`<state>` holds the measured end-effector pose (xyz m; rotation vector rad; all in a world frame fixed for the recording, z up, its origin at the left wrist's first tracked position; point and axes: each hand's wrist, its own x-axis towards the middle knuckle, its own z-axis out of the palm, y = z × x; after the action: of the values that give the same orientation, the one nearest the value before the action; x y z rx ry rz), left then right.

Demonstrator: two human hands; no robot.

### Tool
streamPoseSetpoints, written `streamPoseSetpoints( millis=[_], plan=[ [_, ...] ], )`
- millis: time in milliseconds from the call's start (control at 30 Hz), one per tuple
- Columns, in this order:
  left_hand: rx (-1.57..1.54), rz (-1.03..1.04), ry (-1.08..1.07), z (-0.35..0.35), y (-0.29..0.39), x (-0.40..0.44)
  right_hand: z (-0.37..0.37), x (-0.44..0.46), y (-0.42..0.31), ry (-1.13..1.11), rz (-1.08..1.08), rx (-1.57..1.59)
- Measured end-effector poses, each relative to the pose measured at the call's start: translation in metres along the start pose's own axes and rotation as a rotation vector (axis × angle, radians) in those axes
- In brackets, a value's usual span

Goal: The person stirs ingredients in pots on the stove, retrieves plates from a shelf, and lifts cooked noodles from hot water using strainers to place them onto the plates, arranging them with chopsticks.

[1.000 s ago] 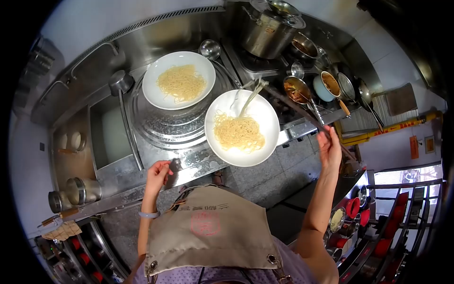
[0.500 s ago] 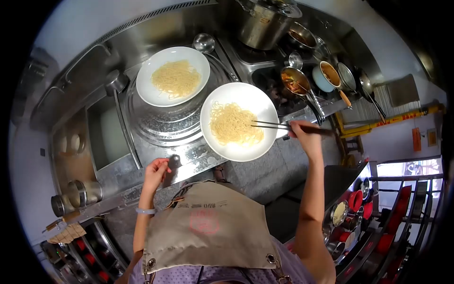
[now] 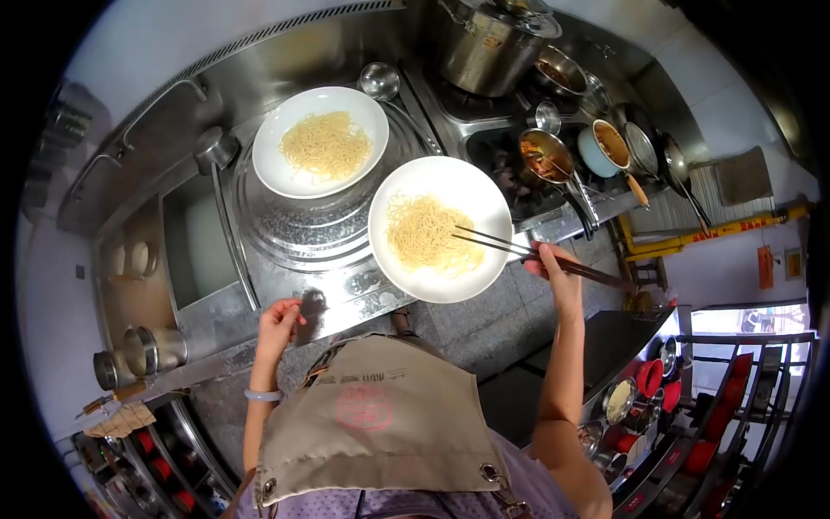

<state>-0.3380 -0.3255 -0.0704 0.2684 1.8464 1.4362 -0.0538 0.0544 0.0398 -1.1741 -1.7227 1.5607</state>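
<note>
Long dark chopsticks (image 3: 588,272) are held in my right hand (image 3: 556,274), their tips at the noodles (image 3: 428,233) in the nearer white plate (image 3: 480,186). My left hand (image 3: 281,325) hangs near the counter's front edge, fingers curled, and touches no plate; whether anything is between its fingers is too small to tell. The farther white plate (image 3: 277,173), with a flatter heap of noodles (image 3: 327,145), rests on the round ringed metal lid (image 3: 298,238). The nearer plate reaches over the counter's front edge.
A ladle (image 3: 379,81) lies behind the plates. Left is a long-handled metal dipper (image 3: 216,149) beside a water basin (image 3: 201,233). On the stove stand a large pot (image 3: 484,52), a pan of reddish food (image 3: 545,157) and a light-blue pot (image 3: 603,149). Bowls (image 3: 620,402) fill racks at lower right.
The chopsticks were lifted with noodles hanging from them; now they point low into the nearer plate. My right hand has come down and left. My left hand has barely moved.
</note>
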Motion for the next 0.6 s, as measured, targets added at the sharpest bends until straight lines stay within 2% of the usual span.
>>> streamPoseSetpoints(
  millis=[267, 600],
  plan=[
    [0.051, -0.008, 0.032, 0.001, 0.019, -0.001, -0.007, 0.018, 0.047, 0.062, 0.1, 0.087],
    [0.061, -0.013, 0.049, -0.001, 0.019, -0.008, -0.027, 0.045, 0.132, 0.115, 0.3, 0.603]
  ],
)
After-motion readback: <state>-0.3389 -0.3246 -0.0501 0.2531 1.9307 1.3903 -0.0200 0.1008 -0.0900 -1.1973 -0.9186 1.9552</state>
